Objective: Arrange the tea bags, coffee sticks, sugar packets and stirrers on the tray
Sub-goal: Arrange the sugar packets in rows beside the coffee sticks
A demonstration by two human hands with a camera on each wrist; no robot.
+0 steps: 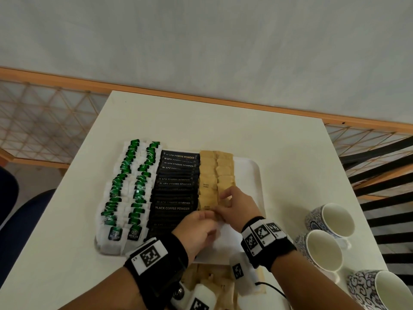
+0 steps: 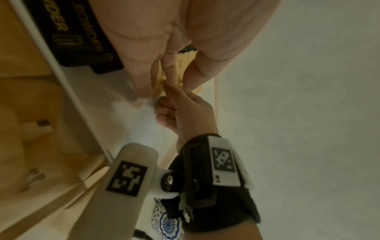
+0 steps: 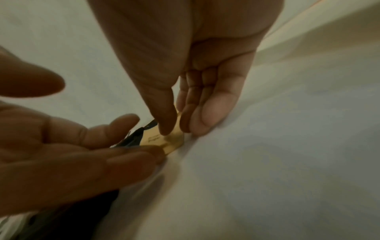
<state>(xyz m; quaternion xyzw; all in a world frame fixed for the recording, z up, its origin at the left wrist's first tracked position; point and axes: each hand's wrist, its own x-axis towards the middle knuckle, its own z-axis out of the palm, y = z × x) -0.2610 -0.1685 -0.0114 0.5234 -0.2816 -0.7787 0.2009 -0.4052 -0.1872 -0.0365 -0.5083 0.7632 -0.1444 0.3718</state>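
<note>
Head view is showing both hands meeting at the near end of the sugar packets (image 1: 207, 175) on the tray (image 1: 250, 175). The right hand (image 1: 237, 204) is pinching one brown packet (image 3: 164, 139) between thumb and fingers, and the left hand (image 1: 199, 229) is steadying it with curled fingertips. To do this step well, the person should be laying the packet flat, overlapping the one before, beside the coffee sticks (image 1: 176, 186), without pushing the row; tea bags (image 1: 127, 193) are lying further left.
</note>
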